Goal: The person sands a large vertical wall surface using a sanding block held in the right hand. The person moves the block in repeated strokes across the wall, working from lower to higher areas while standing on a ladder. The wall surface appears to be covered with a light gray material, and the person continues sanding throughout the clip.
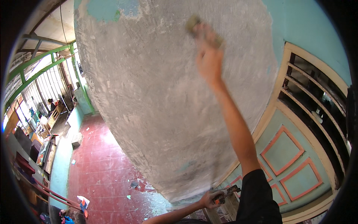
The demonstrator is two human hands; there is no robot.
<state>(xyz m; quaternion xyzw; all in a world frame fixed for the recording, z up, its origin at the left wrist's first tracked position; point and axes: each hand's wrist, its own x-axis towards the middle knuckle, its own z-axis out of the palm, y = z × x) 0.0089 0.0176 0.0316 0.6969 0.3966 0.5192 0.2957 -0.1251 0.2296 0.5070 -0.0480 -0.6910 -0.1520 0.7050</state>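
My right hand (209, 61) is raised high against a grey plastered wall (156, 93), its fingers closed round an olive-yellow block (192, 23). Motion blurs the block, so I cannot tell whether it is a sponge or a brush. Patches of turquoise paint (104, 9) show at the wall's top left. Low in front of the wall, my left hand (209, 200) is closed on a dark tool with an orange part (220, 199). The fingers hide some of this tool, and its exact kind is unclear.
A turquoise panelled door (302, 149) with orange trim and a barred opening (313, 86) stand at the right. Wooden slats (212, 215) lie below my left hand. Debris dots the red tiled floor (100, 160). A low turquoise wall (61, 164) runs along the left.
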